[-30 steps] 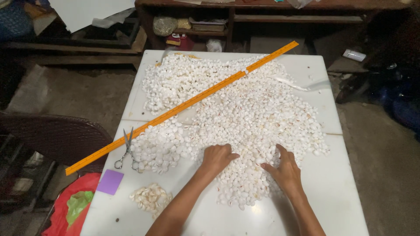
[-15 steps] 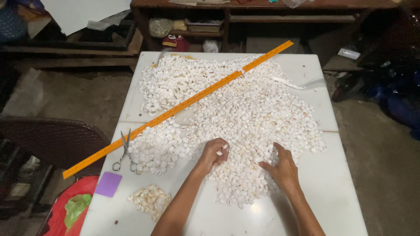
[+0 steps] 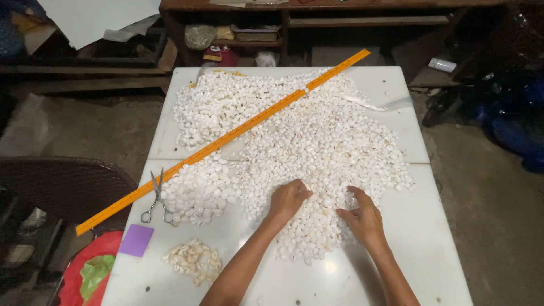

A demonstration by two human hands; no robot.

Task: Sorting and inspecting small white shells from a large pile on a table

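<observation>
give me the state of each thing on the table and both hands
large pile of small white shells: spread loose over most of the white table
small heap of cream shells: set apart near the front left
long orange ruler: lying diagonally across the shells
metal scissors: flat, blades shut
purple square card: flat
left hand: fingers curled, resting on the shells
right hand: fingers bent, on the shells

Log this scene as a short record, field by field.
surface: white table
main pile: white shells spread over the table
left hand: curled, resting on the shells
right hand: on the shells, fingers spread
small pile: cream shells, near left corner
tools: orange ruler laid diagonally; scissors beside it
other: purple card
</observation>
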